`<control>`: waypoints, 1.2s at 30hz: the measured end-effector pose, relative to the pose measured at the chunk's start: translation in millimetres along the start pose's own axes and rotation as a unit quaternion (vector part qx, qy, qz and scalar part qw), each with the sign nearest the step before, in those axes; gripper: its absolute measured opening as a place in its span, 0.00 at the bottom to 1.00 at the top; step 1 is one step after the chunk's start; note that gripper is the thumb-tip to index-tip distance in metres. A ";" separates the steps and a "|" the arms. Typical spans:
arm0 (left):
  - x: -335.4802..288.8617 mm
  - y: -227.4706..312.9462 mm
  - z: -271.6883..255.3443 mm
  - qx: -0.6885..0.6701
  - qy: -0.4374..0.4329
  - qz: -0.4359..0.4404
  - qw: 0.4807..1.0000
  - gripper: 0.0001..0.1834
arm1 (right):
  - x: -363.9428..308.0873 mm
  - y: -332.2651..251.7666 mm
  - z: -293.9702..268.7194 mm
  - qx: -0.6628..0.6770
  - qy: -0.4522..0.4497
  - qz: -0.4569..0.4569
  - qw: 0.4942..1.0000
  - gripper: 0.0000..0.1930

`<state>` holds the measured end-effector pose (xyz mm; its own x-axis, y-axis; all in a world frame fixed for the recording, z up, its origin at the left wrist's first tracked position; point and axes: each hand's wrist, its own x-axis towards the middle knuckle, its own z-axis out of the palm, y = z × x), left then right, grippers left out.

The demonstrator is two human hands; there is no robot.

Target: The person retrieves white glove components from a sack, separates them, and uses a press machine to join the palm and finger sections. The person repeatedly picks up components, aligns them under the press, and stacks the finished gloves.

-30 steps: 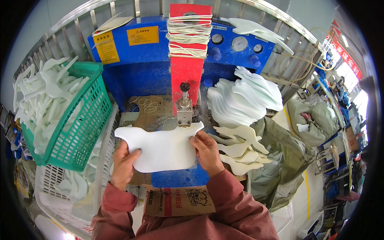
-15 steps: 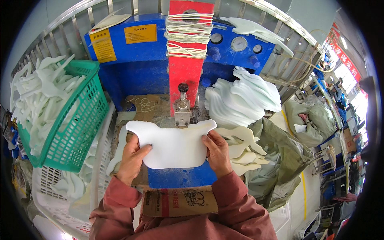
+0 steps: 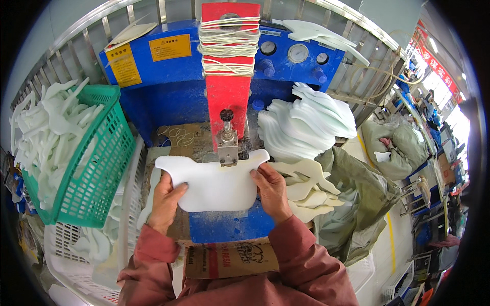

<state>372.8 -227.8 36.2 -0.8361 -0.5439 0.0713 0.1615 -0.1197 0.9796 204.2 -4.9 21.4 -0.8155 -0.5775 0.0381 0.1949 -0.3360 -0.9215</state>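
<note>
A white foam pad [image 3: 217, 186] with a curved outline and two flared upper corners is held level between both hands. My left hand [image 3: 167, 199] pinches its left side, thumb on top and fingers beneath. My right hand [image 3: 272, 189] grips the right side the same way. The pad's upper edge lies against the small metal head [image 3: 227, 150] with a black knob, mounted on the red column [image 3: 229, 86] of a blue machine [image 3: 168, 102]. Whether the edge sits under the head cannot be made out. Pale cord is wound around the column.
At left, a green basket [image 3: 92, 168] of white foam pieces stands over a white crate [image 3: 66, 245]. Stacked white pads [image 3: 306, 122] lie right of the column, with yellowish pieces [image 3: 309, 188] nearer. An olive sack [image 3: 367, 204] holds more pieces. A cardboard sheet [image 3: 229, 260] lies near my body.
Both hands have shifted the pad slightly left relative to the metal head, which is now nearer its upper right corner. The whole view has also moved a little.
</note>
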 end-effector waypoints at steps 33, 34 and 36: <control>3.6 -12.3 43.8 -0.021 -0.075 -0.053 0.996 0.22 | -33.0 -32.3 -33.0 0.000 0.089 -0.027 0.996 0.17; 3.8 -12.3 44.8 -0.019 -0.078 -0.054 0.995 0.21 | -33.3 -32.7 -34.3 0.016 0.082 -0.039 0.996 0.17; 5.2 -12.9 47.1 -0.014 -0.075 -0.054 0.996 0.21 | -33.6 -34.0 -37.2 0.007 0.089 -0.033 0.995 0.17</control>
<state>341.7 -190.0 32.8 -0.9176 -0.3975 -0.0053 0.0791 -0.1957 0.9775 204.7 53.6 37.1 -0.9101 -0.4135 0.0273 0.1448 -0.3789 -0.9140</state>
